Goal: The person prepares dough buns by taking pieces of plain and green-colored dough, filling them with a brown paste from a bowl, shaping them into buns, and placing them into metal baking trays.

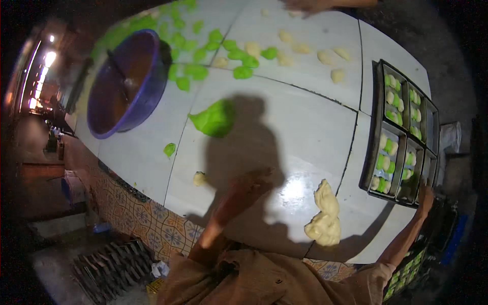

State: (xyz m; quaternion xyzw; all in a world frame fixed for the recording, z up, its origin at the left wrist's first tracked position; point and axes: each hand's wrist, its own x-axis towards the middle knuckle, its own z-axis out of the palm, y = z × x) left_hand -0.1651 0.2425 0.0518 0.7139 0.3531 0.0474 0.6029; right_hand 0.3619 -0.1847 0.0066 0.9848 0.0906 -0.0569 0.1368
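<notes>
My left hand (pixel 250 189) hovers over or rests on the white tiled table, partly lost in my shadow; its fingers look stretched out with nothing in them. Far to the right, my right hand (pixel 426 197) is at the near right corner of a dark baking tray (pixel 372 147) split into compartments. Its fingers are mostly hidden there, so any hold is unclear. Green and cream dough pieces (pixel 385 163) sit in rows in several compartments. A twisted lump of cream dough (pixel 325 216) lies between my hands. A larger green dough piece (pixel 213 119) lies beyond my left hand.
A purple basin (pixel 152 84) of brownish contents, with a stick-like tool in it, stands at the left. Small green pieces (pixel 195 71) and cream pieces (pixel 325 56) are scattered at the back. Another person's hand (pixel 307 5) reaches in at the far edge. Filled trays (pixel 406 272) sit below right.
</notes>
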